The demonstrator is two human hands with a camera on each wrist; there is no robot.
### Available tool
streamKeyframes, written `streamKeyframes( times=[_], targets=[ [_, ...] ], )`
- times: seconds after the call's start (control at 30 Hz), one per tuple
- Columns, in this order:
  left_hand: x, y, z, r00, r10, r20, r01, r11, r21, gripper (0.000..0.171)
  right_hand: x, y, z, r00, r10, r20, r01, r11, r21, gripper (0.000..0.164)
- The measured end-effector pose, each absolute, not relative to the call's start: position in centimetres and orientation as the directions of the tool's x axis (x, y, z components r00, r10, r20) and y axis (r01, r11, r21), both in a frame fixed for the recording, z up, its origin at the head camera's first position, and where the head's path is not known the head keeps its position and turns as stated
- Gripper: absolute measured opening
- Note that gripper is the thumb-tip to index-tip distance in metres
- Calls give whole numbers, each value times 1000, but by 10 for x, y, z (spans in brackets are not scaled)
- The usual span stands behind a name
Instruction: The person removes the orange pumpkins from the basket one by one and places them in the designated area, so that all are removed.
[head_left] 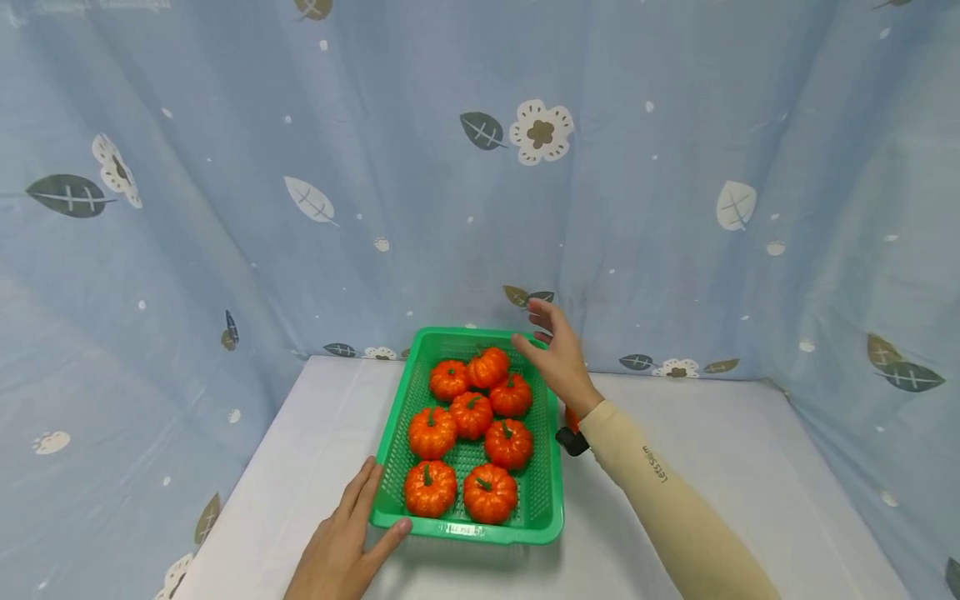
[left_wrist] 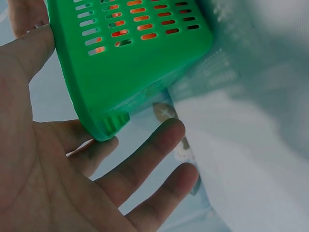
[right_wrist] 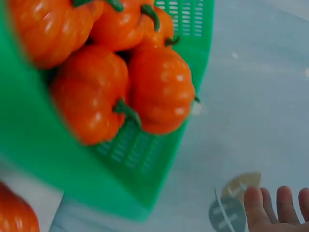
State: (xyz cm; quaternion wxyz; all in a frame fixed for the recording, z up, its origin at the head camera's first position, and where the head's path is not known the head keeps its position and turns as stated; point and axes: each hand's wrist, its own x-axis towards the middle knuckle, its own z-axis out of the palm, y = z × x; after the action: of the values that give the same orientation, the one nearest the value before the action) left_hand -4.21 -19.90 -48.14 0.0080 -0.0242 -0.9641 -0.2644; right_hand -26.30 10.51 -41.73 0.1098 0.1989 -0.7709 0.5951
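Your left hand [head_left: 335,543] and right hand [head_left: 561,360] at a green plastic basket [head_left: 558,500] of miniature pumpkins [head_left: 472,415]

Your left hand spans the near left corner, fingers straight and spread, touching the rim; only the left wrist view shows its palm and the slotted outer wall [left_wrist: 120,72]. Eight pumpkins sit in the basket on the white table [head_left: 750,450]. Your right hand is raised by the far right corner, fingers apart, loosely bent. The right wrist view shows another pumpkin [right_wrist: 17,212] outside; the head view gives an orange sliver beside your beige sleeve [head_left: 663,500].

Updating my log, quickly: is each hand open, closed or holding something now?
Left hand: open, touching the green basket at a corner.
Right hand: open, holding nothing.
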Motion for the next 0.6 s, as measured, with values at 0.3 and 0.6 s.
streamKeyframes(
  times=[0.3, 0.6],
  targets=[
    [-42, -196, -483, -998, 43, 54, 64, 856, 512, 87, -270, 75, -437, -956, -226, 188, -263, 370, -891, 77],
    [-44, -197, -483, -995, 44, 86, 82, 855, 511, 86, -280, 61, -455, -967, -253, 34, -170, 538, -825, 80]
  ],
)
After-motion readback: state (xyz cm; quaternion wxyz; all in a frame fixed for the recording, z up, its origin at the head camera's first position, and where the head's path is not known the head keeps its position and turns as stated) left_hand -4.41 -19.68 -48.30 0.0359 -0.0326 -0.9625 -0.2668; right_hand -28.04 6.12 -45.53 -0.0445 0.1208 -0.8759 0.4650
